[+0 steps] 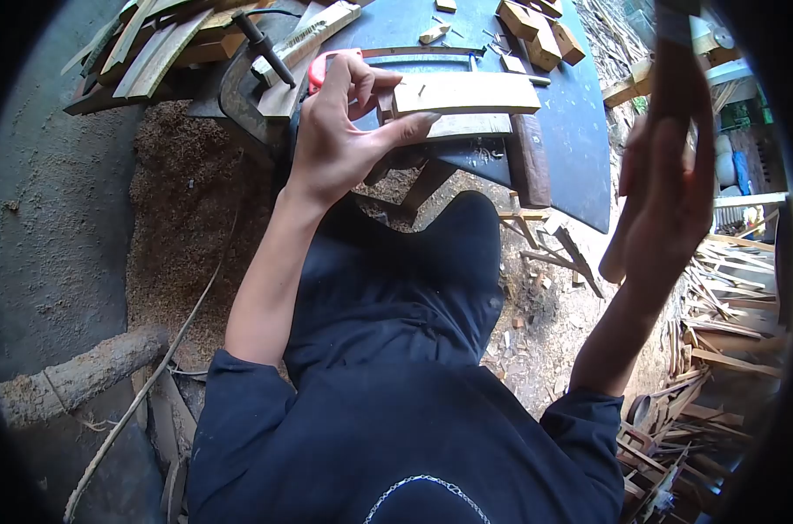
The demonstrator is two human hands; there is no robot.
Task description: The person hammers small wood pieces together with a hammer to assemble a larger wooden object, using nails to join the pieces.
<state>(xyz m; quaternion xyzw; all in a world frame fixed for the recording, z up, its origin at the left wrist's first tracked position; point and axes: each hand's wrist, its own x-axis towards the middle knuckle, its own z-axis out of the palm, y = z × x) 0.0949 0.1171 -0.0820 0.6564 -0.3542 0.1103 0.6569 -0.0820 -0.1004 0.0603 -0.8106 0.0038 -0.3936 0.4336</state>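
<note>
My left hand (pixel 335 140) grips the left end of a pale wooden block (pixel 475 94), its thumb along the near edge and its fingers at the far side. A nail (pixel 421 91) sticks up, slightly tilted, from the block's top. Under the block lie another pale wood piece (pixel 470 127) and a dark wooden bar (pixel 529 162). My right hand (pixel 662 188) is raised at the right, well apart from the block. Its fingers are wrapped round the wooden handle of what looks like a hammer (pixel 676 79); the upper end is dark, blurred and partly cut off.
A red-handled saw (pixel 318 72) lies behind my left hand on the dark table (pixel 575 166). Loose nails (pixel 492 39) and small wood blocks (pixel 543 39) are farther back. A metal clamp (pixel 265 52) and stacked boards (pixel 165 52) stand left. Scrap wood (pixel 728 297) covers the right floor.
</note>
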